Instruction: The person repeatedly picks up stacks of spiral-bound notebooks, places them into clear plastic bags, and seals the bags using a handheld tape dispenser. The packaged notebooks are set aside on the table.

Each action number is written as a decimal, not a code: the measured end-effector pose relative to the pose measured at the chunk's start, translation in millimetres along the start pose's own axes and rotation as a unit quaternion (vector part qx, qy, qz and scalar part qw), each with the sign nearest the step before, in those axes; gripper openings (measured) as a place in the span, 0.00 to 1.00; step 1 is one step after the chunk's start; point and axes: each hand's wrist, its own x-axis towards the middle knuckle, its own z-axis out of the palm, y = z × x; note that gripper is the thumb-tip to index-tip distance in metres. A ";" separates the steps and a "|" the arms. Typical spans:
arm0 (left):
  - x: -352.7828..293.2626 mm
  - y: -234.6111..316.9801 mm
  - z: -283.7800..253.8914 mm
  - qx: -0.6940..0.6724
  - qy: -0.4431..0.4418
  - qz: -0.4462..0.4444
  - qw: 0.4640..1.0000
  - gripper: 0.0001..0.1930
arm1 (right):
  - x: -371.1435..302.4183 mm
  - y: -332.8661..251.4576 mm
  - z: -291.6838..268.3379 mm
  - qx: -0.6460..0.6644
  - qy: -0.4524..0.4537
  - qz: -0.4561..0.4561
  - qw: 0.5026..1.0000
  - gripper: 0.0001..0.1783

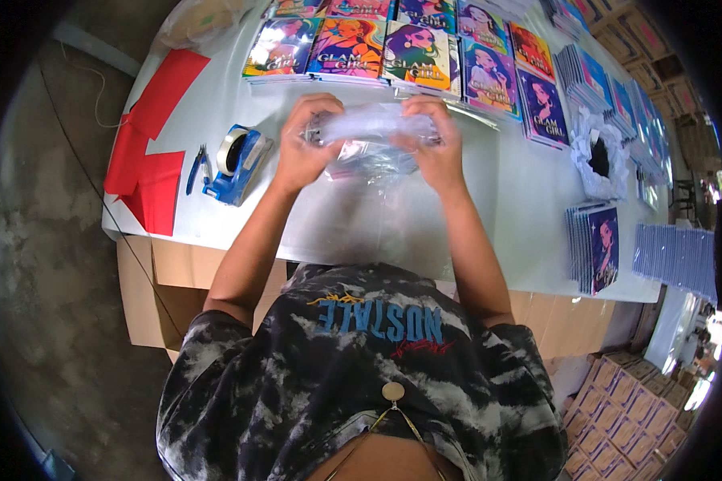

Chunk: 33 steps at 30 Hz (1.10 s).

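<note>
Above the near middle of the table I hold a bundle in clear plastic wrap, blurred by motion. My left hand is closed on its left end and my right hand grips the right end. Loose, shiny film hangs below it, with some pink and bluish colour showing through. What lies inside the wrap I cannot make out. Just beyond the hands, stacks of colourful illustrated notebooks stand in rows.
Left of my forearm are a blue tape dispenser and blue-handled cutters. Red sheets lie at the left edge. On the right are a crumpled white plastic bag, a notebook stack and a pile of bluish spiral-bound books.
</note>
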 end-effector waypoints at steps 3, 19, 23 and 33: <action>26.5 19.3 0.7 0.055 -0.007 0.055 0.997 0.10 | 32.0 -20.9 -8.2 -0.118 0.014 -0.025 0.993 0.06; -56.0 20.9 11.7 0.058 0.029 -0.122 0.990 0.25 | -15.7 -58.1 27.2 -0.422 -0.170 -0.122 0.882 0.25; -54.8 22.1 21.2 0.226 0.089 -0.067 0.968 0.16 | 19.0 -36.4 30.7 -0.459 -0.144 -0.066 0.874 0.24; -29.3 51.4 41.7 0.388 -0.084 0.049 0.916 0.20 | -18.8 -33.9 12.8 -0.439 0.096 -0.027 0.893 0.24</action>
